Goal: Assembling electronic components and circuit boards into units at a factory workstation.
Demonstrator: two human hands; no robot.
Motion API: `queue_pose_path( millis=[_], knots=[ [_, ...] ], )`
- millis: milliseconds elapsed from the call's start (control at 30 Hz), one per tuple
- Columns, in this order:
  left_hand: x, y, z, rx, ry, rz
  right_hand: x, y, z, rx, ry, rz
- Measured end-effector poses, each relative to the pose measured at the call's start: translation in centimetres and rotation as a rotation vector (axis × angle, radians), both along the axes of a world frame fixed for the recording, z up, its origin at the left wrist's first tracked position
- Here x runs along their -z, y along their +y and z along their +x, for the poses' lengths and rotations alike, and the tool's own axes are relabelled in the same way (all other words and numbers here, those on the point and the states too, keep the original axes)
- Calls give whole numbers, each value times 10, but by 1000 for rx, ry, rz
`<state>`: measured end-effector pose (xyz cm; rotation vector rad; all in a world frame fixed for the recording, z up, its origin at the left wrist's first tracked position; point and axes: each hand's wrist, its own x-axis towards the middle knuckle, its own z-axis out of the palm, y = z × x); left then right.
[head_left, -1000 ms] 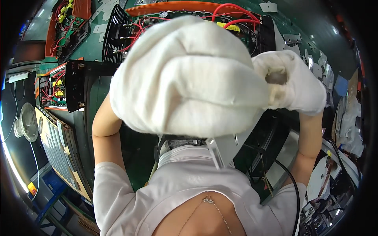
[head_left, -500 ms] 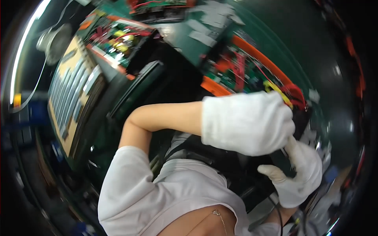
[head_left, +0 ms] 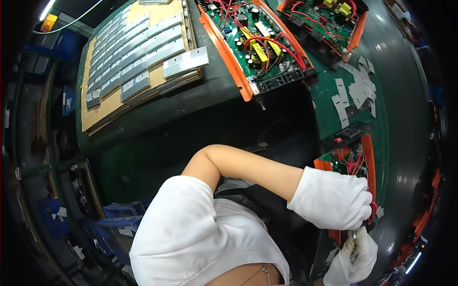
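My left hand [head_left: 331,198], in a white glove, reaches across the front of an orange-sided unit [head_left: 371,162] with a green circuit board and red wires. Its fingers are curled closed, and what they hold is hidden. Just below, my right hand [head_left: 355,262], also gloved in white, pinches a small silver metal piece [head_left: 353,234] at its fingertips. That piece spans the gap between both hands, its kind too small to tell. Red wires [head_left: 373,209] loop out beside the left fingers, and the unit's near end is partly covered by the hands.
Two more open orange units [head_left: 257,43] [head_left: 329,24] stand farther off on the green bench. Pale flat strips [head_left: 358,88] lie scattered near them. At the left, rows of silver finned metal bars [head_left: 138,57] rest on stacked board. Blue bins [head_left: 121,212] sit on shelving at the left.
The whole view has swung, so the bench units appear shifted. My right thumb and fingers, apart before, have come together on the metal piece below my left hand.
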<state>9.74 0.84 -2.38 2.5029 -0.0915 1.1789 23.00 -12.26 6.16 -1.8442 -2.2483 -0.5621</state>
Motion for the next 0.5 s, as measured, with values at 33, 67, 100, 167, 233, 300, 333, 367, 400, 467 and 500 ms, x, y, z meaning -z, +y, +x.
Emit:
queue_pose_path(
  millis=[33,67,100,167,233,300,333,367,400,467,500],
  knots=[
    [2,0,0,-6,-82,-49,-1,0,-1,-28,63,17],
    [6,1,-1,-30,-156,-98,1,1,2,-72,136,33],
    [10,5,4,-15,-261,-95,2,3,7,-92,479,-137],
    [18,9,4,-31,-250,-142,0,12,11,-186,411,-189],
    [30,9,2,-77,-246,-172,6,20,29,-346,534,-394],
    [28,11,-3,-88,-128,-150,1,29,32,-357,476,-411],
    [28,13,-4,-100,-14,-113,-1,34,33,-377,412,-417],
    [33,17,-1,-75,-77,-130,4,37,32,-385,439,-371],
    [36,19,0,-79,-70,-141,7,39,34,-388,447,-381],
    [38,23,1,-152,-53,-113,11,40,40,-326,507,-355],
    [37,26,1,-154,-50,-121,13,46,49,-404,628,-430]
  ],
)
